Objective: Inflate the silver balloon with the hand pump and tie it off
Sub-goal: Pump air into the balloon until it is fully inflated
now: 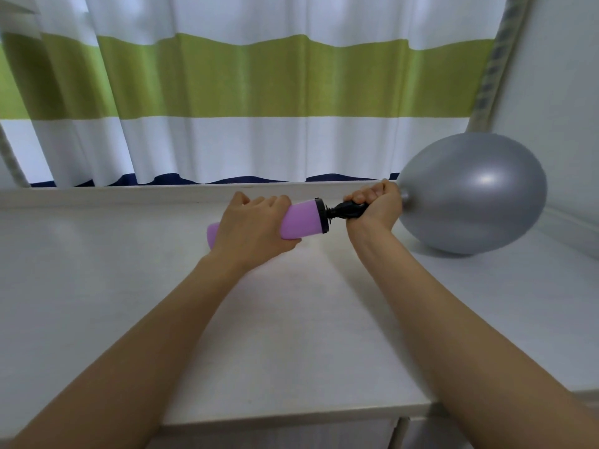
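The silver balloon [473, 192] is inflated and rests on the white table at the right. Its neck disappears inside my right hand [377, 204], which is closed around the neck and the black nozzle of the hand pump. The pump [304, 218] has a lilac barrel and lies nearly level just above the table, pointing right at the balloon. My left hand [251, 226] is wrapped around the barrel from above, with the lilac end sticking out to the left of the hand. The barrel sits pushed close to the black nozzle.
The white table [291, 319] has a low raised ledge [162, 192] along its far side. A white, green and navy striped curtain [246, 92] hangs behind it. A white wall [564, 92] stands at the right, close to the balloon.
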